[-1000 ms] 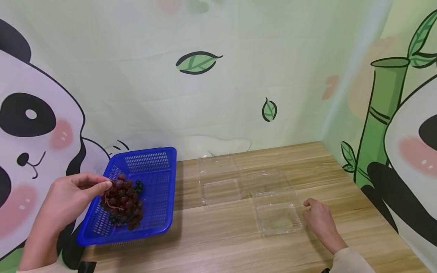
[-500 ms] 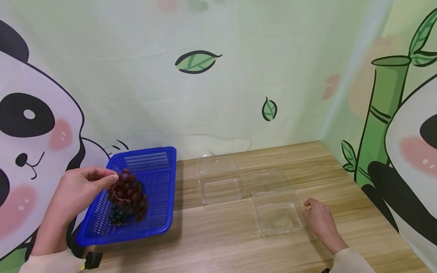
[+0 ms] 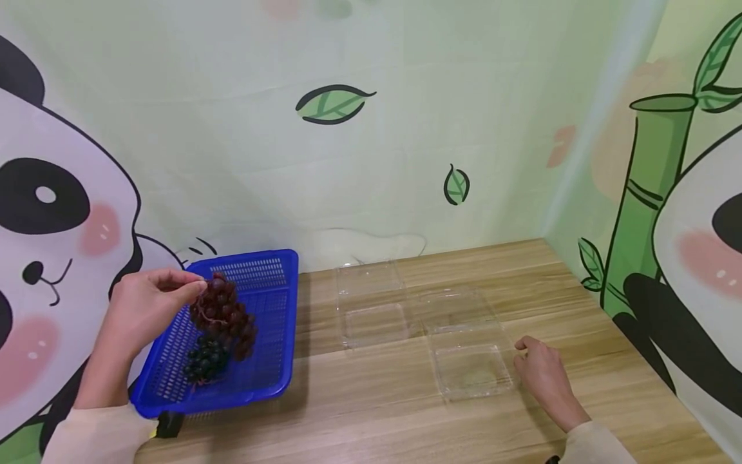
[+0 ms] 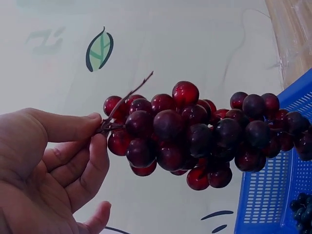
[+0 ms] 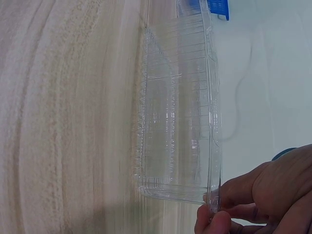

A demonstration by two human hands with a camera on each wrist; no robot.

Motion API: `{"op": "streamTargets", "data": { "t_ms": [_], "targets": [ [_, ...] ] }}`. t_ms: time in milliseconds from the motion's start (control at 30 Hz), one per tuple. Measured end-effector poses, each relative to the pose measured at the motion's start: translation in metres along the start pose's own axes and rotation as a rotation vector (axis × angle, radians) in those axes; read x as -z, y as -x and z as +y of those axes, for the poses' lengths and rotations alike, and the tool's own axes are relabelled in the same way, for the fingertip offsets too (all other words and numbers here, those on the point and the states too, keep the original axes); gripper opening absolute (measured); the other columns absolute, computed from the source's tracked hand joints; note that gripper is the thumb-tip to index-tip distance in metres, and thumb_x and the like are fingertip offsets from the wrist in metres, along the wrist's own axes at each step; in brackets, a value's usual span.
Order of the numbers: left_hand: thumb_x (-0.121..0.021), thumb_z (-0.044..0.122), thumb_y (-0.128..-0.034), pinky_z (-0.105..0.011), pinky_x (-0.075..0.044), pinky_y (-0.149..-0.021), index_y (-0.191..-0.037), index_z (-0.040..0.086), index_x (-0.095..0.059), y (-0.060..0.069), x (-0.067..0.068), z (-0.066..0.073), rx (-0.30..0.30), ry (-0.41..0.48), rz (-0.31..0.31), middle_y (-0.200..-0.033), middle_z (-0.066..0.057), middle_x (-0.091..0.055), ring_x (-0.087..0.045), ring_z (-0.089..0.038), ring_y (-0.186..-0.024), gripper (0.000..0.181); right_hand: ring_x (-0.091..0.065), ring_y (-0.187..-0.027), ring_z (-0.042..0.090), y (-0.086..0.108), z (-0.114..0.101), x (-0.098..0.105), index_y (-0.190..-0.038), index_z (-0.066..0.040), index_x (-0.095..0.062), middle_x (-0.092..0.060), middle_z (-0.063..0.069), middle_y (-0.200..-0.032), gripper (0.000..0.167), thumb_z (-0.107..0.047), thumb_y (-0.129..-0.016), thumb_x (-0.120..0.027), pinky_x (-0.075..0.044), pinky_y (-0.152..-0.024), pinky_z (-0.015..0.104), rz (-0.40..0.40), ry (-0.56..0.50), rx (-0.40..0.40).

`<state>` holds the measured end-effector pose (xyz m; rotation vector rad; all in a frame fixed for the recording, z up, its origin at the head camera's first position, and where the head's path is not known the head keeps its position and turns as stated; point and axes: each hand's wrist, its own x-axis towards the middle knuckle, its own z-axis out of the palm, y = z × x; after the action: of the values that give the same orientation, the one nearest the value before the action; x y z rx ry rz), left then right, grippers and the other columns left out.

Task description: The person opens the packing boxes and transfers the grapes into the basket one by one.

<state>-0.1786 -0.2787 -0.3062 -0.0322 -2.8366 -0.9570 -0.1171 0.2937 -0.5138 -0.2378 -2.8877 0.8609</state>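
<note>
My left hand (image 3: 152, 308) pinches the stem of a bunch of dark red grapes (image 3: 223, 312) between thumb and fingertip. The bunch hangs over the blue basket (image 3: 277, 380), and in the left wrist view the grapes (image 4: 190, 131) stretch away from the fingertips. Below it in the basket lies a bunch of dark green grapes (image 3: 205, 357). On the right, my right hand (image 3: 543, 377) is beside an opened clear plastic box (image 3: 472, 370). In the right wrist view its thumb and fingers pinch the rim of that box (image 5: 180, 190).
A second clear plastic box (image 3: 377, 322), lid folded back, stands between the basket and the nearer box. Everything rests on a wooden table (image 3: 371, 412). Behind it hangs a pale green backdrop (image 3: 232, 129) printed with pandas and leaves.
My left hand has lifted the red grapes up and a little to the right, uncovering the green bunch in the basket. The right hand and both boxes have stayed in place.
</note>
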Motion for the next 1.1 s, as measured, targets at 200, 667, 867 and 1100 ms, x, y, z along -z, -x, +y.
{"op": "streamTargets", "data": {
  "t_ms": [200, 667, 867, 1100],
  "targets": [
    [-0.066, 0.039, -0.1015, -0.051, -0.050, -0.078, -0.109, 0.004, -0.077, -0.009, -0.002, 0.003, -0.008, -0.035, 0.030, -0.108, -0.022, -0.074, -0.064, -0.041, -0.105, 0.037, -0.063, -0.070, 0.027, 0.001, -0.001, 0.002, -0.107, 0.014, -0.065, -0.071, 0.024, -0.087, 0.021, 0.005, -0.089, -0.059, -0.054, -0.062, 0.046, -0.017, 0.005, -0.007],
    [-0.065, 0.044, -0.1009, -0.040, -0.046, -0.073, -0.113, 0.001, -0.074, -0.028, -0.007, 0.001, 0.049, 0.013, 0.059, -0.112, -0.024, -0.072, -0.061, -0.038, -0.103, 0.045, -0.060, -0.068, 0.024, 0.001, -0.002, 0.001, -0.108, 0.013, -0.066, -0.071, 0.025, -0.089, 0.022, 0.004, -0.089, -0.059, -0.052, -0.061, 0.043, -0.017, -0.001, -0.023],
    [-0.063, 0.046, -0.1013, -0.047, -0.048, -0.081, -0.116, 0.002, -0.073, -0.038, -0.012, -0.001, 0.083, 0.048, 0.043, -0.114, -0.024, -0.071, -0.061, -0.038, -0.106, 0.047, -0.060, -0.068, 0.024, 0.002, -0.003, 0.001, -0.109, 0.013, -0.066, -0.071, 0.024, -0.089, 0.023, 0.004, -0.089, -0.058, -0.053, -0.062, 0.043, -0.020, 0.000, -0.021],
    [-0.062, 0.048, -0.1014, -0.042, -0.045, -0.082, -0.119, 0.005, -0.073, -0.055, -0.018, -0.003, 0.105, 0.086, 0.042, -0.115, -0.021, -0.070, -0.061, -0.036, -0.108, 0.048, -0.062, -0.071, 0.026, 0.001, -0.002, 0.001, -0.108, 0.014, -0.066, -0.071, 0.024, -0.088, 0.023, 0.004, -0.089, -0.058, -0.053, -0.063, 0.044, -0.013, -0.008, -0.018]
  ]
}}
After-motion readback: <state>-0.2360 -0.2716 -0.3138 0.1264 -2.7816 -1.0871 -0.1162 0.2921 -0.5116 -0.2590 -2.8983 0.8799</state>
